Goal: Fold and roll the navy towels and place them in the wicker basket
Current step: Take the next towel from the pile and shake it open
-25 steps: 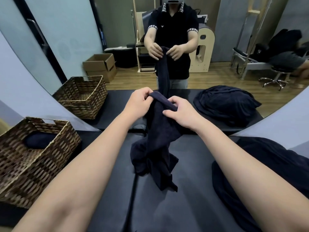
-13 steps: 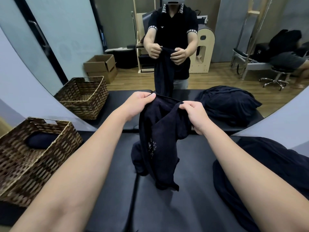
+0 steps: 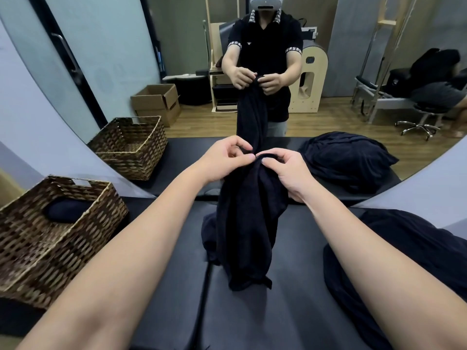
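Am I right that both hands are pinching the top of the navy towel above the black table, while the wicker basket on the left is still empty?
Not quite: the head view shows the wicker basket already holds a rolled navy towel. The rest stands: left hand and right hand pinch the hanging towel above the black table.

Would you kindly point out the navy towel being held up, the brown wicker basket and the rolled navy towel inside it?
Held navy towel (image 3: 249, 223), head view, middle of the hanging cloth.
Brown wicker basket (image 3: 38, 261), head view, woven front wall.
Rolled navy towel (image 3: 67, 210), head view, top of the roll.
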A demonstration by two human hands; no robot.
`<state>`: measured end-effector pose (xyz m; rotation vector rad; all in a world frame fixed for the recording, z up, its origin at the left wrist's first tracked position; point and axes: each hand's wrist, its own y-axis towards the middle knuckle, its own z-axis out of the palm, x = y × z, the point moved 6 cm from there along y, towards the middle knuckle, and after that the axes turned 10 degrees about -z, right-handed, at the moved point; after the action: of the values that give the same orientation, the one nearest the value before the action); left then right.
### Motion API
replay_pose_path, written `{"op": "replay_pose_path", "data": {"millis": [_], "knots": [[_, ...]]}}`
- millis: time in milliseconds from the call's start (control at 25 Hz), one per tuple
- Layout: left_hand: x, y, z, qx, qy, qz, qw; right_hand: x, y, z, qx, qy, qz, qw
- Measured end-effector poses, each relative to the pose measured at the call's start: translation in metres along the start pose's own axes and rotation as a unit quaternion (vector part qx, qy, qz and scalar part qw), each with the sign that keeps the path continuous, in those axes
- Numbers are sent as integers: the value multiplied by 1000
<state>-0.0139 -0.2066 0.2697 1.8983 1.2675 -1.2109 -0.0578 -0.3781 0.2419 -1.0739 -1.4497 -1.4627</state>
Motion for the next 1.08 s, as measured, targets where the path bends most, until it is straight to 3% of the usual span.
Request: {"op": "replay_pose_path", "data": {"millis": [200, 320, 400, 520, 760, 1080], "knots": [[-4, 1, 16, 18, 119, 17, 993, 8, 1, -4, -53, -73, -44, 995], [4, -4, 21, 29, -28, -10, 999, 8, -2, -3, -57, -117, -55, 990], [10, -5, 21, 5, -144, -30, 989, 1, -8, -1, -49, -126, -51, 990], [17, -7, 17, -20, -235, -45, 971, -8, -13, -8, -90, -108, -49, 989], [20, -7, 27, 24, -256, -68, 964, -7, -13, 4, -87, -42, -68, 993], [19, -15, 34, 83, -341, -196, 916, -8, -16, 6, -133, 125, 21, 983]]}}
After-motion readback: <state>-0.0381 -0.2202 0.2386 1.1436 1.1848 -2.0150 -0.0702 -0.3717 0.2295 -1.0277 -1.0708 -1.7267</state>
